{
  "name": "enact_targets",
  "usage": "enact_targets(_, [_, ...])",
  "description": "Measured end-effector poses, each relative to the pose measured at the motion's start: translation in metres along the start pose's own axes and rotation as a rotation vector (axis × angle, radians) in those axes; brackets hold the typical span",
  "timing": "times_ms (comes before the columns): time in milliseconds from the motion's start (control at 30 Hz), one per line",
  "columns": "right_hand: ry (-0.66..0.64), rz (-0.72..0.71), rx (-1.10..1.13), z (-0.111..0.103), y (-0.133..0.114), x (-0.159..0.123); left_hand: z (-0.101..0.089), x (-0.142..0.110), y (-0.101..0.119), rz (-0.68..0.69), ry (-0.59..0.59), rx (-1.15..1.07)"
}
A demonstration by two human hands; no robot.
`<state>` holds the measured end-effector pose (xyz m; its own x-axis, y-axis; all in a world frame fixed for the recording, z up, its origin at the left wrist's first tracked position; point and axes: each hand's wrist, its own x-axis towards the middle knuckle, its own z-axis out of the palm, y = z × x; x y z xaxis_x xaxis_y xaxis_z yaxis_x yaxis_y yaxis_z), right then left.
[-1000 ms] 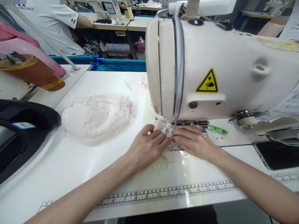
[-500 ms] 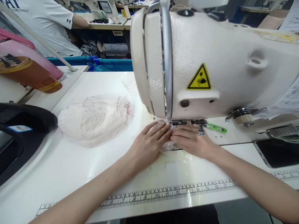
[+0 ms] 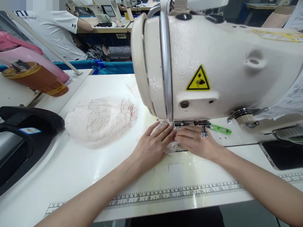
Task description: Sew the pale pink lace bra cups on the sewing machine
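Observation:
Both my hands rest on a small piece of white lace [image 3: 170, 147] lying under the head of a cream sewing machine [image 3: 213, 66]. My left hand [image 3: 152, 146] lies flat with its fingers stretched toward the needle area, pressing the lace down. My right hand [image 3: 194, 141] lies flat beside it, fingertips touching the left hand's, just below the presser foot [image 3: 204, 131]. Most of the lace is hidden under my fingers.
A heap of pale pink lace pieces [image 3: 99, 121] lies to the left on the white table [image 3: 71, 170]. A black tray [image 3: 21, 138] and a brown cup [image 3: 35, 78] sit far left. A green clip [image 3: 219, 128] and a phone [image 3: 284, 154] are right. A person in white works behind.
My left fingers went from curled on the lace to stretched out flat toward the needle. Both hands shifted slightly up under the machine head.

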<state>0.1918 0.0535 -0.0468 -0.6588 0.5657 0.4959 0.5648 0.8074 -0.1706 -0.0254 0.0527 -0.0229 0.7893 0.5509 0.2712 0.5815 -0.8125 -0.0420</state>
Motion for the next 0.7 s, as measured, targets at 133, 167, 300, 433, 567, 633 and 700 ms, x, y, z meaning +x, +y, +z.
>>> enact_targets(133, [-0.010,0.007,-0.014,-0.001,0.000,0.000,0.001,0.000,0.001,0.000,0.006,0.016])
enact_targets(167, [-0.010,0.009,-0.028,-0.002,0.000,0.000,0.001,0.001,0.001,-0.002,0.006,0.017])
enact_targets(300, [0.018,0.018,-0.154,-0.007,-0.003,0.002,0.001,0.001,0.003,-0.024,-0.006,0.004])
enact_targets(433, [0.075,0.068,-0.291,-0.014,-0.009,0.003,0.002,0.002,0.003,-0.045,-0.009,-0.004])
enact_targets(567, [0.059,0.086,-0.302,-0.019,-0.011,0.005,0.003,0.003,0.002,-0.054,-0.004,0.010])
enact_targets(633, [0.055,0.073,-0.301,-0.020,-0.011,0.007,0.004,0.004,0.002,-0.063,-0.002,0.024])
enact_targets(700, [0.067,0.059,-0.321,-0.021,-0.010,0.008,0.004,0.003,0.003,-0.063,0.008,0.041])
